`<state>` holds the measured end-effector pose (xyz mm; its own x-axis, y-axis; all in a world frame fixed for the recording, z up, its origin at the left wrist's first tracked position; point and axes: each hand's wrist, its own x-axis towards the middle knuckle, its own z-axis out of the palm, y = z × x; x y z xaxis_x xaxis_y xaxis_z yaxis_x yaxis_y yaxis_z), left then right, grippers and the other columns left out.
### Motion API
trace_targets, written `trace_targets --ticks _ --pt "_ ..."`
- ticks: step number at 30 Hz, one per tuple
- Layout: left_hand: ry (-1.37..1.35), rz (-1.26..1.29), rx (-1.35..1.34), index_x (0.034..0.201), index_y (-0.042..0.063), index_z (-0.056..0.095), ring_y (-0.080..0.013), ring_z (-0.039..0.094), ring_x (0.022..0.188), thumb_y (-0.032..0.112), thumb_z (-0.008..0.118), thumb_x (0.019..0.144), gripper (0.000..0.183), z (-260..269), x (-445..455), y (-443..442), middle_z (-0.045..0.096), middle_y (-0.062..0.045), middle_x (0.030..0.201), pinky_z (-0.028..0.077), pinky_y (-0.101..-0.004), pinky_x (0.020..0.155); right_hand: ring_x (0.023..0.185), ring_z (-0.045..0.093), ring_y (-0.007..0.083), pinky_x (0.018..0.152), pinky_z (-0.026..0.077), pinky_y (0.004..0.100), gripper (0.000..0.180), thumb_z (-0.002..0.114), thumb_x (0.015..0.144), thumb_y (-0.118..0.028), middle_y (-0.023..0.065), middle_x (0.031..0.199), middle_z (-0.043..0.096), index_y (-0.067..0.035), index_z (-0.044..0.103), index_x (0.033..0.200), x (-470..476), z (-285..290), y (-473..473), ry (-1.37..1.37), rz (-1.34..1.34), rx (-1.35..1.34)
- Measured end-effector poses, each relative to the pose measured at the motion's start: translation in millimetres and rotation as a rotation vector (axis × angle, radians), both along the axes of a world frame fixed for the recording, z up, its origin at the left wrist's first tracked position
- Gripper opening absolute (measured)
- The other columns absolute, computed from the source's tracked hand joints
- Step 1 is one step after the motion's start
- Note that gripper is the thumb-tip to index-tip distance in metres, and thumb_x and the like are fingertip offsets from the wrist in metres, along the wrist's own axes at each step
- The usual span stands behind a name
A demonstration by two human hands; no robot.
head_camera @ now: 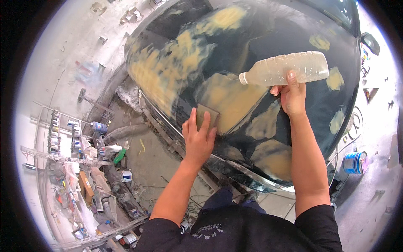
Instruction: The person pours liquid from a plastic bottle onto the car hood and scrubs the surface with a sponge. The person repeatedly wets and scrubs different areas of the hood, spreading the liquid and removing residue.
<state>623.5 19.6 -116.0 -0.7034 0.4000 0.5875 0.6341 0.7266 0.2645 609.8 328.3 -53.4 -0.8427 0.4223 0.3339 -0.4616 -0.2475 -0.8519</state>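
My left hand (199,137) presses a flat brownish sanding pad (214,116) onto the dark car hood (233,53), fingers spread over its top. The pad lies at the lower left edge of a large tan body filler patch (234,97). In my right hand (292,97) is a clear plastic bottle (267,71) of cloudy liquid, held nearly level above the hood. Its white cap (243,78) points left, and a thin stream of liquid leaves it. Smeared filler (157,78) covers the hood's left side, and smaller patches (272,159) dot the rest.
A cluttered metal rack (66,159) with bottles, cans and a cardboard box (85,188) stands at the left. On the floor to the right sits a blue paint can (354,163). A side mirror (371,43) sticks out at the upper right. Cables lie near my feet.
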Motion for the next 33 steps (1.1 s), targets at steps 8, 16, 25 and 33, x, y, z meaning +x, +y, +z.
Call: trace_targets --ticks 8,16,25,33 --pt "0.061 0.203 -0.073 0.141 0.015 0.057 -0.0471 0.051 0.117 0.029 0.064 0.093 0.050 35.6 -116.0 -24.6 0.047 -0.028 0.143 0.039 -0.0544 0.103 0.059 0.062 0.0156 0.053 0.048 0.0275 0.057 0.063 0.096 -0.049 0.0120 0.084 0.068 0.005 0.059 0.113 -2.8 3.9 -14.2 -0.008 0.064 0.087" --pt "0.065 0.131 0.008 0.139 0.011 0.060 -0.0452 0.050 0.118 0.025 0.068 0.092 0.050 7.0 -16.5 10.2 0.046 -0.028 0.144 0.039 -0.0520 0.104 0.060 0.061 0.0165 0.054 0.047 0.0279 0.059 0.061 0.096 -0.051 0.0132 0.087 0.068 0.005 0.057 0.115 -1.4 -5.5 0.0 0.003 0.082 0.119" --pt "0.080 0.144 0.079 0.139 0.014 0.060 -0.0436 0.051 0.113 0.024 0.070 0.089 0.051 -0.2 18.2 40.2 0.046 -0.028 0.144 0.040 -0.0513 0.101 0.061 0.061 0.0171 0.054 0.046 0.0288 0.059 0.064 0.094 -0.051 0.0123 0.087 0.068 0.003 0.057 0.116 -0.5 -4.0 1.8 -0.035 0.065 0.140" --pt "0.137 0.296 0.051 0.141 0.014 0.057 -0.0495 0.052 0.115 0.036 0.057 0.097 0.049 19.4 -83.5 -11.6 0.052 -0.031 0.136 0.041 -0.0568 0.097 0.060 0.061 0.0170 0.055 0.047 0.0289 0.052 0.063 0.096 -0.046 0.0118 0.089 0.068 0.001 0.057 0.117 -4.2 -3.8 -7.2 0.027 0.147 0.087"
